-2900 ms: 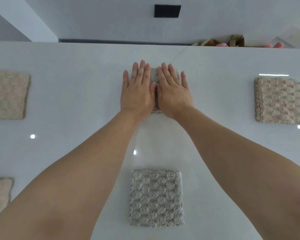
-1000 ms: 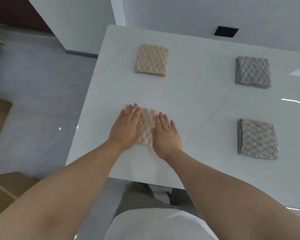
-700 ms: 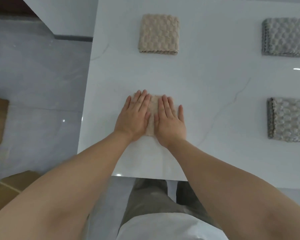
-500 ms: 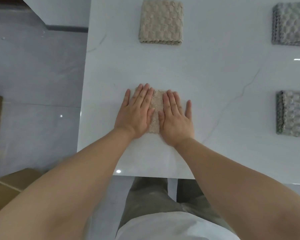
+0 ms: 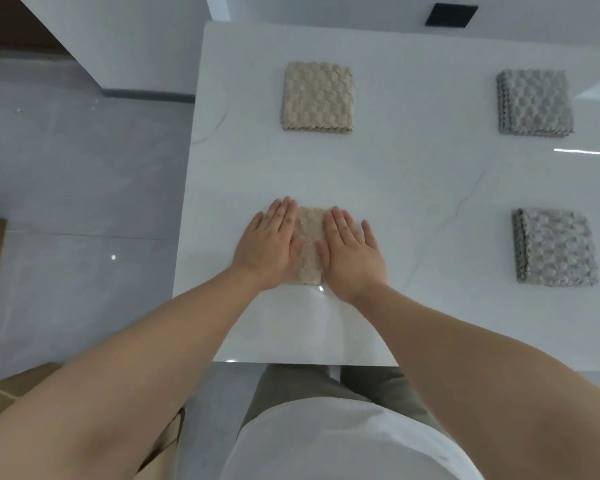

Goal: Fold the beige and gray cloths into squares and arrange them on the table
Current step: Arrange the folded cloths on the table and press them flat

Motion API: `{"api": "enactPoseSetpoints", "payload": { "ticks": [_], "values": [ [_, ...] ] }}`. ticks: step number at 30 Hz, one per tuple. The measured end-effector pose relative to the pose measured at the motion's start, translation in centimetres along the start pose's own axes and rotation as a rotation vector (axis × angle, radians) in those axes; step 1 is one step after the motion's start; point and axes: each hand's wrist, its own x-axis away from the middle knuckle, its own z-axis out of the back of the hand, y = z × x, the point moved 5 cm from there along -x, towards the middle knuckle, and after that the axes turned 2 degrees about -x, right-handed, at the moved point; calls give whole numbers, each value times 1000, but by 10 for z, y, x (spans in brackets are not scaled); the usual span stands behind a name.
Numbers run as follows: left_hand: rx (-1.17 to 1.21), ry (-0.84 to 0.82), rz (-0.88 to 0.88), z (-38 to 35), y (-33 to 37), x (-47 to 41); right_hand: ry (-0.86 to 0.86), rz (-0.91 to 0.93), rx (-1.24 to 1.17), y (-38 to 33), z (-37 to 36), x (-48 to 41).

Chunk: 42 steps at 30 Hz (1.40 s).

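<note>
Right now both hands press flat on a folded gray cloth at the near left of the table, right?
No. The head view shows the left hand and right hand pressing flat on a folded beige cloth, not gray, at the near left of the table.

white table (image 5: 413, 188); folded beige cloths (image 5: 317, 97); folded gray cloths (image 5: 534, 102)

No text, label, brand, number or sign can be read anywhere in this view.
</note>
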Motion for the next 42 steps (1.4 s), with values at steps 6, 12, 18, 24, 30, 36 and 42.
{"api": "enactPoseSetpoints", "payload": {
  "ticks": [6, 12, 18, 24, 30, 36, 42],
  "values": [
    [87, 112, 25, 51, -2, -49, 93, -56, -65, 15, 40, -26],
    [93, 172, 102, 87, -6, -141, 147, -32, -47, 41, 85, -126],
    [74, 194, 85, 101, -12, -220, 142, 5, -47, 50, 111, -224],
    [11, 197, 37, 102, -23, -274, 146, 114, -14, 46, 118, -275],
    [-51, 225, -79, 74, -35, -283, 102, 63, -34, 52, 93, -289],
    [20, 250, 21, 64, -36, -280, 134, 6, -34, 52, 85, -290],
    [-80, 189, -108, 64, -45, -282, 108, 102, 45, 61, 89, -292]
  ]
}}
